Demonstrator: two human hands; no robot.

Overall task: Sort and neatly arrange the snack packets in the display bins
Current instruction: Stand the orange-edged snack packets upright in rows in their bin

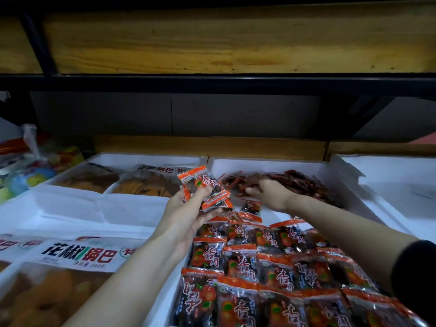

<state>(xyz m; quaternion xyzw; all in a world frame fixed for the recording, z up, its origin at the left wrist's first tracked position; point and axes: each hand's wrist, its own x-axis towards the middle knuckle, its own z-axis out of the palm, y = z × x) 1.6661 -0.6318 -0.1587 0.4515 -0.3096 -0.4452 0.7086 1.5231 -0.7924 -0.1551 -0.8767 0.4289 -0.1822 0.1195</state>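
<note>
Snack packets (259, 267) in tidy rows across the near half of the white bin (264, 162), loose in a heap (304, 182) at its far end. Gathering step, by the look of it: left hand (188, 208) gripping a small stack (204, 187) above the rows, right hand (269, 192) palm-down on the heap, grip impossible to tell. Next, probably: squaring the stack and extending the rows.
</note>
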